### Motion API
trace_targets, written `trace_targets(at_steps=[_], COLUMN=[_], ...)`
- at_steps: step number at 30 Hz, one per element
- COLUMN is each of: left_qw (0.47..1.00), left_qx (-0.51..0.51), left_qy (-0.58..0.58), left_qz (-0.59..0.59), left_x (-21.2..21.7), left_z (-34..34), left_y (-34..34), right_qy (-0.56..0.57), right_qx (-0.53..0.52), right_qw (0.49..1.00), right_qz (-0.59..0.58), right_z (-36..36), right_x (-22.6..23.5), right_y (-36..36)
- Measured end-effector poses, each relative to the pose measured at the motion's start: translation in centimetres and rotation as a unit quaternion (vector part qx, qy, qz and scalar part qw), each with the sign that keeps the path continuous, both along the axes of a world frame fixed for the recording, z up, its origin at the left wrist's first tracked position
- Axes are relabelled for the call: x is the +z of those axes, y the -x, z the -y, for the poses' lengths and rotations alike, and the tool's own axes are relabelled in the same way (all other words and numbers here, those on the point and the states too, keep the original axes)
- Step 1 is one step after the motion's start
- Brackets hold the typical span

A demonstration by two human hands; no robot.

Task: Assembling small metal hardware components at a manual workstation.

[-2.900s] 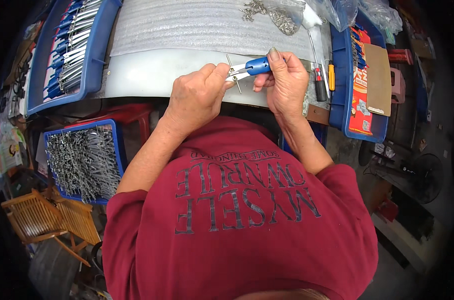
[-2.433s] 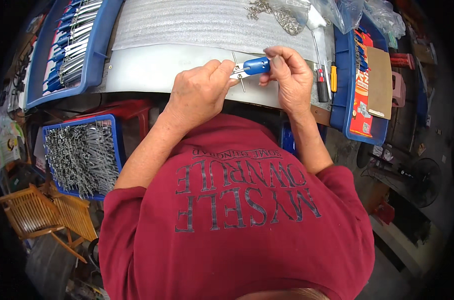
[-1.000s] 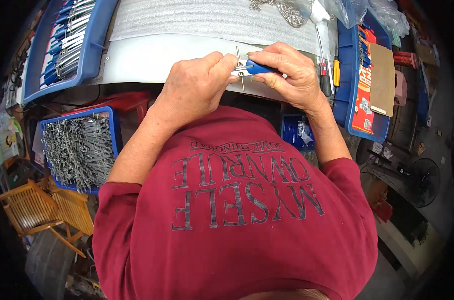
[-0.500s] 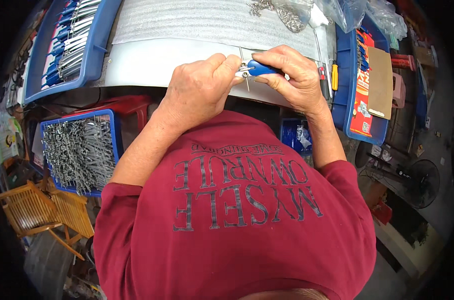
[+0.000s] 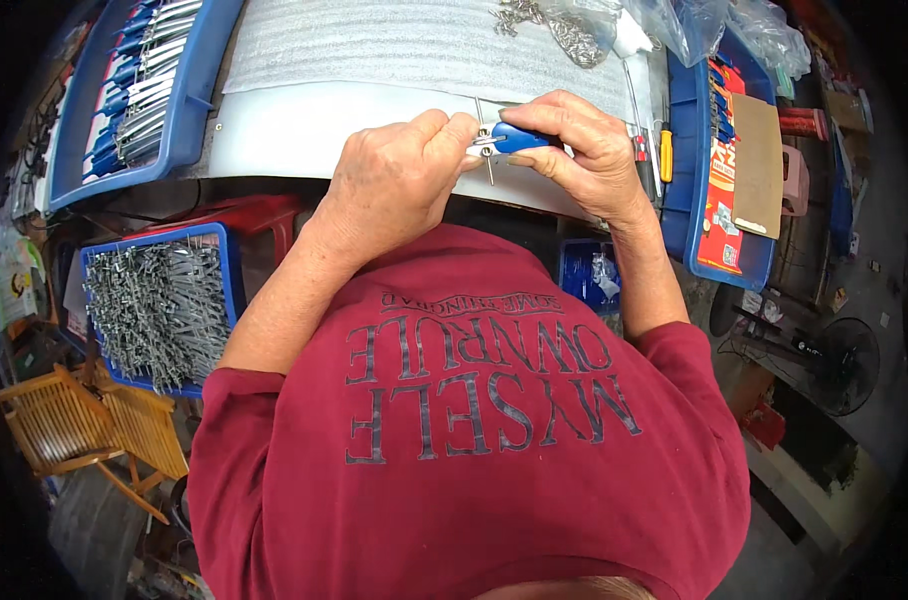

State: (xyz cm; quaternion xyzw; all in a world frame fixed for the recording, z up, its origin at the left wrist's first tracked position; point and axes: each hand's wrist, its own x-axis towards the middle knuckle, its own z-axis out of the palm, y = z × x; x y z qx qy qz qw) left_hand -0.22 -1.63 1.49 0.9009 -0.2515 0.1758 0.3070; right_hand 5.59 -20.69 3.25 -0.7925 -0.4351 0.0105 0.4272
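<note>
Over the near edge of the white worktop (image 5: 284, 135), both my hands are closed on one blue-handled metal tool (image 5: 519, 138). My right hand (image 5: 599, 155) pinches its blue handle between thumb and fingers. Gripped in my left hand (image 5: 394, 170) is the silver metal end, mostly hidden by the curled fingers. Between the hands show a metal joint with small round fittings and a thin rod (image 5: 491, 172) standing out crosswise on both sides. The tool's exact kind is unclear.
White foam sheet (image 5: 374, 45) covers the far worktop, with small metal parts (image 5: 519, 14) and a plastic bag (image 5: 582, 40). A yellow-handled screwdriver (image 5: 666, 157) lies at right beside a blue crate (image 5: 682, 185). Left are a blue tray (image 5: 186, 115) of similar tools and a blue-rimmed bin (image 5: 232, 275) of metal pieces.
Both hands and the tool have shifted very slightly left. The grip of each hand looks the same.
</note>
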Motion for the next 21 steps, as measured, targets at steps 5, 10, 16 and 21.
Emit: trace_targets(at_steps=[5, 10, 16, 21], left_qw=[1.000, 1.000, 0.999, 1.000], left_qx=[0.005, 0.021, 0.029, 0.020], left_qy=[0.000, 0.006, 0.001, 0.005], left_qz=[-0.001, -0.001, -0.016, -0.021], left_x=[-0.25, -0.40, -0.22, 0.09], left_z=[0.06, 0.22, 0.26, 0.06], left_y=[-0.01, 0.02, -0.01, -0.11], right_qy=[-0.002, -0.015, -0.009, 0.020], right_qx=[-0.011, -0.022, -0.036, -0.028], right_qw=[1.000, 1.000, 0.999, 0.999], right_qz=[0.001, 0.001, 0.000, -0.040], right_z=[-0.05, -0.13, -0.19, -0.14], right_x=[-0.36, -0.75, -0.71, -0.10], right_y=[-0.02, -0.04, -0.06, -0.36])
